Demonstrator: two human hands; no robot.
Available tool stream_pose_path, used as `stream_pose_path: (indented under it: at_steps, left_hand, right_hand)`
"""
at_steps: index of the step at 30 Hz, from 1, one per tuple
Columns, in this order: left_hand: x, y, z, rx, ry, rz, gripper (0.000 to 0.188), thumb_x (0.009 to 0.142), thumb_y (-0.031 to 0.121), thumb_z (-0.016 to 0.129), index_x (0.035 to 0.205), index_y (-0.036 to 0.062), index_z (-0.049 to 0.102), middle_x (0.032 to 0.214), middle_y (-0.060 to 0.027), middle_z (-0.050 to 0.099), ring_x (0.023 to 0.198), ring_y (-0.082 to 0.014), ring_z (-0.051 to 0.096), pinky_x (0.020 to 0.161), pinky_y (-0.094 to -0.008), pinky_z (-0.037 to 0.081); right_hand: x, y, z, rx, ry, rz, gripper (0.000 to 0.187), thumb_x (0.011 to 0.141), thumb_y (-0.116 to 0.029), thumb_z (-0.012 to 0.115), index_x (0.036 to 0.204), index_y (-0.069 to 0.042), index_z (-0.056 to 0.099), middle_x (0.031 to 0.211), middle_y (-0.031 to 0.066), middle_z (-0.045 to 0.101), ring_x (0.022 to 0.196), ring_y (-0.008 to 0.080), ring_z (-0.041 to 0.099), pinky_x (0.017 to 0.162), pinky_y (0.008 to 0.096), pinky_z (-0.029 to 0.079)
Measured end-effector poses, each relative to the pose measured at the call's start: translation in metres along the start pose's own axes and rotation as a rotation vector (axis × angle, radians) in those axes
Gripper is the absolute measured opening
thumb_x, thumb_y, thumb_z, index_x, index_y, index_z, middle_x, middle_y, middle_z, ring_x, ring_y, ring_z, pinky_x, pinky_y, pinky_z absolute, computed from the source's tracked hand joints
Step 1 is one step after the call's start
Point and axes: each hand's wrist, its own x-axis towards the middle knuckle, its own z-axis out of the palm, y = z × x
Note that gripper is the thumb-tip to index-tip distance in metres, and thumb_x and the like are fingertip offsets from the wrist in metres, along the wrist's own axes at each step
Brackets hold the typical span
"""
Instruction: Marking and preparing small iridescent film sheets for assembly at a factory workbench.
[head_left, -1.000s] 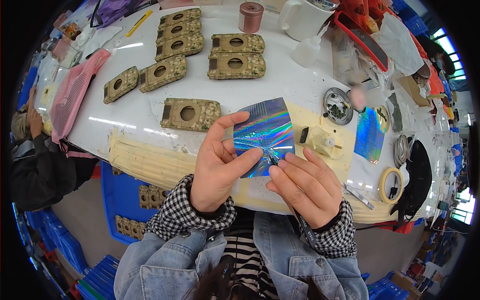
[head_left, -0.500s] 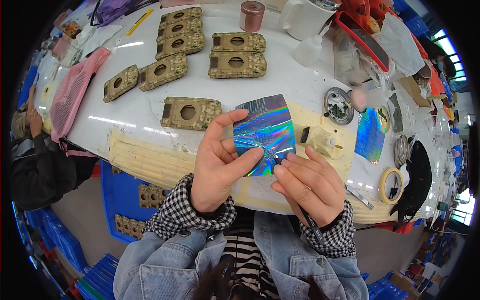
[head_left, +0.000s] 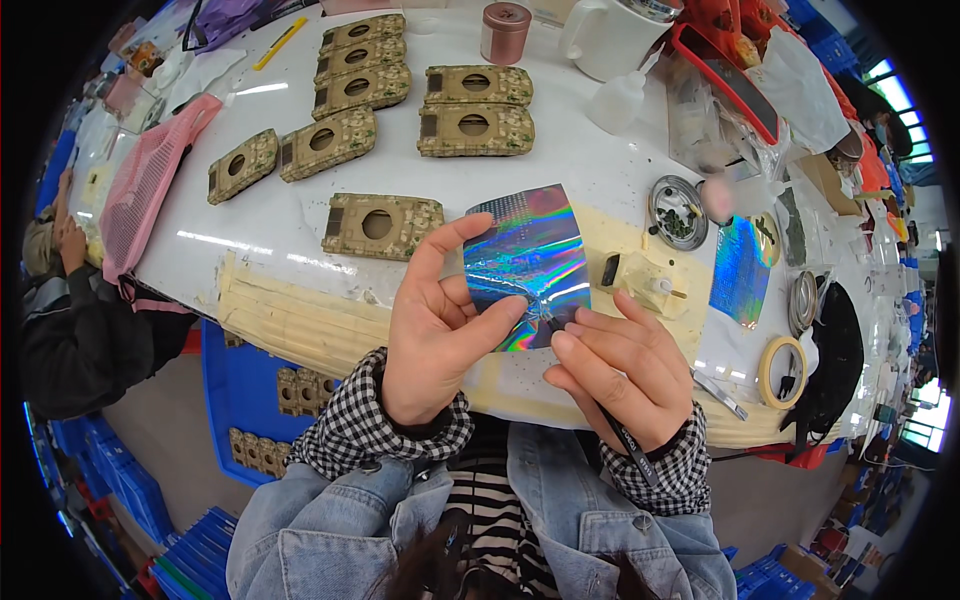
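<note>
A shiny holographic sticker sheet [head_left: 525, 245] is pinched by my left hand [head_left: 428, 325], thumb in front and fingers at its left edge and behind. My right hand [head_left: 632, 375] is closed on slim black tweezers [head_left: 632, 450], whose tip meets the sheet's lower part beside my left thumb. What the tip grips is too small to make out. Just left of the sheet lies a camouflage toy tank hull [head_left: 350, 225] with a round hole. A tan model turret [head_left: 645, 280] rests on masking tape to the right, beyond my right fingers.
More camouflage hulls [head_left: 475, 130] stand at the back. At right are a metal tin [head_left: 678, 212], a second holographic sheet [head_left: 740, 270], a tape roll [head_left: 782, 371] and a metal tool [head_left: 720, 393]. A blue tray [head_left: 235, 400] with hulls sits below the table edge.
The sheet has tilted slightly, and its reflections have shifted. My right hand and the tweezers have moved very slightly right; my left hand keeps its hold.
</note>
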Motion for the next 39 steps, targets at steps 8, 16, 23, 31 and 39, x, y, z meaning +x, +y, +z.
stream_pose_path:
  at_steps: [8, 16, 23, 31, 39]
  left_hand:
    - [-0.002, 0.002, 0.0, -0.007, 0.018, -0.027, 0.063, 0.086, -0.008, 0.06, 0.139, 0.001, 0.028, 0.103, -0.0146, 0.068, 0.093, -0.0139, 0.065, 0.082, -0.025, 0.053]
    - [-0.001, 0.005, -0.006, -0.052, -0.157, -0.088, 0.057, 0.093, 0.0, 0.054, 0.141, 0.0015, 0.025, 0.098, -0.015, 0.068, 0.078, -0.0142, 0.066, 0.069, -0.0254, 0.054]
    - [-0.005, 0.007, 0.004, 0.003, -0.06, -0.034, 0.054, 0.096, 0.012, 0.051, 0.144, 0.0055, 0.027, 0.098, -0.0103, 0.065, 0.07, -0.0109, 0.058, 0.057, -0.0228, 0.046]
    - [-0.005, 0.007, 0.005, 0.006, -0.043, -0.018, 0.054, 0.097, 0.013, 0.052, 0.144, 0.0054, 0.028, 0.109, -0.0103, 0.062, 0.077, -0.0123, 0.058, 0.058, -0.0234, 0.046]
    - [-0.005, 0.004, 0.004, 0.037, -0.027, 0.053, 0.055, 0.095, 0.006, 0.052, 0.144, 0.0041, 0.028, 0.11, -0.0117, 0.063, 0.085, -0.013, 0.062, 0.066, -0.0248, 0.05]
  right_hand:
    - [-0.007, 0.003, -0.006, 0.207, 0.076, 0.167, 0.027, 0.087, -0.014, 0.067, 0.112, -0.005, 0.063, 0.107, 0.0181, 0.066, 0.096, 0.03, 0.067, 0.088, 0.04, 0.052]
    - [0.008, -0.003, -0.009, 0.826, 0.036, 0.46, 0.024, 0.096, -0.017, 0.056, 0.11, 0.003, 0.053, 0.118, 0.0265, 0.061, 0.107, 0.0288, 0.062, 0.09, 0.0356, 0.049]
    - [0.037, 0.001, -0.017, 0.871, -0.084, 0.477, 0.021, 0.097, -0.013, 0.054, 0.11, 0.003, 0.052, 0.111, 0.0175, 0.064, 0.094, 0.0163, 0.062, 0.083, 0.028, 0.049]
    - [0.039, -0.001, -0.018, 0.861, -0.08, 0.492, 0.019, 0.098, -0.013, 0.052, 0.109, 0.003, 0.052, 0.104, 0.0115, 0.065, 0.089, 0.0129, 0.06, 0.081, 0.0263, 0.048]
    - [0.037, -0.002, -0.019, 0.795, -0.114, 0.5, 0.019, 0.096, -0.013, 0.055, 0.108, 0.002, 0.054, 0.102, 0.0138, 0.065, 0.092, 0.0169, 0.063, 0.082, 0.0286, 0.048]
